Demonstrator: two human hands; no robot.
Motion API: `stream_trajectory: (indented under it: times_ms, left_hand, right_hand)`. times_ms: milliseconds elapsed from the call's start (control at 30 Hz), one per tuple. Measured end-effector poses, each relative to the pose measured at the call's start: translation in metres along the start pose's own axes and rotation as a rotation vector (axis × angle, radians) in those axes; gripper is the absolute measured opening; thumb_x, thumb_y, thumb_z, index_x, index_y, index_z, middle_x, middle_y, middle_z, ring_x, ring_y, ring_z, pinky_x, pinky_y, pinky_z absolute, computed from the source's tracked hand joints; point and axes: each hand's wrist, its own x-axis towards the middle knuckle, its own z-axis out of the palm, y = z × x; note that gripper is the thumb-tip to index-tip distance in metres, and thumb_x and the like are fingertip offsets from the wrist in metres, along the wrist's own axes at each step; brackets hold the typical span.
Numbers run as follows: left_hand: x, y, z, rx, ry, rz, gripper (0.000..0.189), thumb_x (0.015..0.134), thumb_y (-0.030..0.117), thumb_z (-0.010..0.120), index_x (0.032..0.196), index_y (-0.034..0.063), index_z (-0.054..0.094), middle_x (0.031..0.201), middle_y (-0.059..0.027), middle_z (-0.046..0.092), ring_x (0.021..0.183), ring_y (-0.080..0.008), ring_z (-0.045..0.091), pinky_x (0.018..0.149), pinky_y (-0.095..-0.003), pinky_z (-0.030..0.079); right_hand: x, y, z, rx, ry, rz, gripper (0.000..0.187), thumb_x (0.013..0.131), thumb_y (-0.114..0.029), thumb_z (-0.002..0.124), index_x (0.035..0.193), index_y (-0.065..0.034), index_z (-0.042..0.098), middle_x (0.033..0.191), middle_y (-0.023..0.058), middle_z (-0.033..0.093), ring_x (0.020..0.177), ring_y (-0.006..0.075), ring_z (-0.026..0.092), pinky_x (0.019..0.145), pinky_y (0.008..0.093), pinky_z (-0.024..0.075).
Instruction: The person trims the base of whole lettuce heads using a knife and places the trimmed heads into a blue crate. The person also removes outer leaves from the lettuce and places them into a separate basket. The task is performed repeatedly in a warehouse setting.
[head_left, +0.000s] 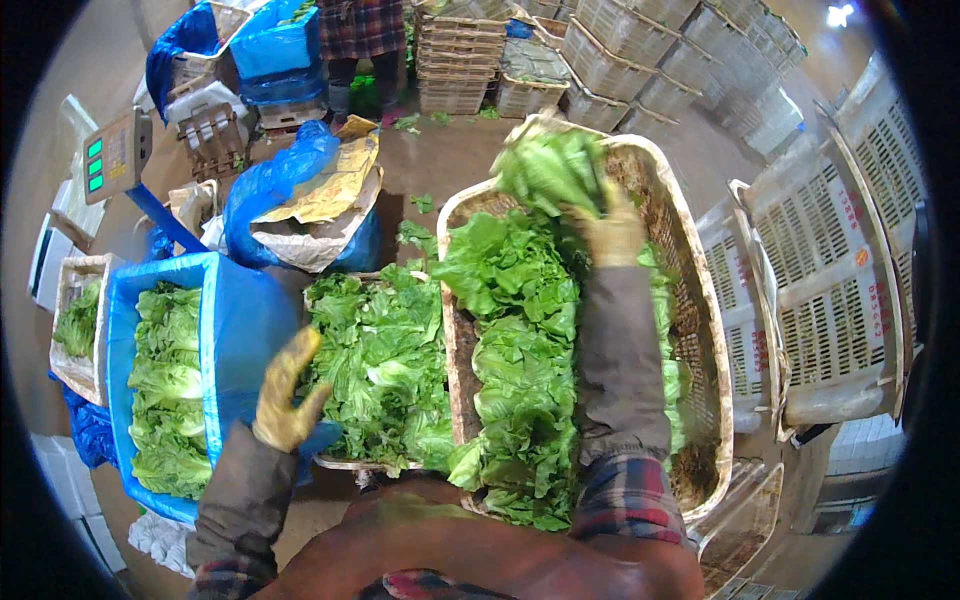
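My right hand, in a yellowish work glove, grips a head of leafy lettuce above the far end of a large plastic crate. Rows of green lettuce lie in that crate, partly covered by my forearm. My left hand, gloved alike, holds nothing; its thumb and fingers are apart. It hovers between a crate lined with blue plastic and a middle crate of loose lettuce leaves. Lettuce heads stand packed in a row inside the blue lining.
A scale display on a blue post rises at the left. Behind are a blue bag with paper sacking and stacked crates. A person in a plaid garment stands beyond. Slatted crates flank the right side.
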Motion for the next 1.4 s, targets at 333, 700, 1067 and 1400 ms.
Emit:
stream_trajectory:
  times_ms: [333,700,1067,1400]
  left_hand:
    - [0.025,0.004,0.077,-1.296,0.412,-0.288,0.109,0.071,0.029,0.089,0.156,0.0091,0.023,0.148,-0.0109,0.043,0.135,-0.0226,0.042,0.113,-0.0367,0.031]
    - [-0.131,-0.011,-0.064,-0.585,0.140,-0.605,0.102,0.072,0.042,0.085,0.148,-0.0009,0.033,0.137,-0.0211,0.053,0.129,-0.0303,0.052,0.108,-0.0382,0.041]
    - [-0.141,-0.022,-0.100,-0.312,0.036,-0.319,0.082,0.086,0.050,0.070,0.146,0.0017,0.040,0.141,-0.0228,0.050,0.130,-0.0345,0.050,0.109,-0.0391,0.040]
    - [-0.120,-0.007,-0.038,-1.549,-0.273,-0.763,0.070,0.101,0.049,0.047,0.149,0.0001,0.034,0.146,-0.0146,0.046,0.133,-0.0234,0.045,0.110,-0.0372,0.038]
  right_hand:
    - [-0.247,-0.094,0.035,0.654,-0.863,0.015,0.074,0.081,-0.042,0.078,0.138,-0.0050,0.051,0.125,0.0216,0.064,0.116,0.0310,0.061,0.098,0.0382,0.0476]
    - [-0.305,-0.255,0.033,-0.018,-0.622,-1.013,0.017,0.081,-0.008,0.060,0.098,-0.0065,0.059,0.103,0.0107,0.064,0.075,0.0289,0.067,0.067,0.0380,0.0546]
    - [-0.327,-0.273,0.026,0.589,-1.057,-0.219,0.047,0.089,-0.035,0.071,0.124,-0.0073,0.060,0.111,0.0144,0.068,0.099,0.0249,0.067,0.089,0.0365,0.0513]
    - [-0.321,-0.185,0.021,1.223,-1.452,0.242,0.051,0.089,-0.031,0.075,0.128,-0.0011,0.061,0.107,0.0033,0.065,0.095,0.0113,0.058,0.085,0.0297,0.0472]
